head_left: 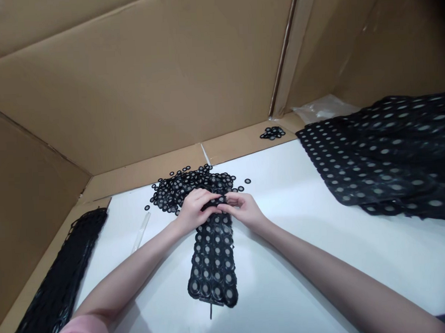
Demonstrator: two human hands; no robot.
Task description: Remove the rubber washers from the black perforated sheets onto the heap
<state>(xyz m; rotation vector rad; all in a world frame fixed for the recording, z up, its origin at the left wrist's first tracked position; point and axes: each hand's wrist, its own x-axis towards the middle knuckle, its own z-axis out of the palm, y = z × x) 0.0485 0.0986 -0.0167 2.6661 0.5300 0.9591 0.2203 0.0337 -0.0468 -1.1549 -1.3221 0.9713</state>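
Note:
A narrow black rubber sheet [212, 259] with rows of round pale-centred rings lies on the white surface in front of me. My left hand [197, 207] pinches the far end of this sheet from the left. From the right, my right hand [243, 208] grips the same end, its thumb and fingers closed on it. The held part is raised and folded between the two hands. Just beyond them sits a heap of loose black rings [186, 183], partly hidden by my left hand.
A large dotted black sheet [378, 153] lies at the right, near clear plastic [324, 107]. A small ring pile [273, 132] rests on the cardboard ledge. At the left are a stack of black strips [60, 274] and a clear strip [141, 233]. Cardboard walls [147, 81] surround the surface.

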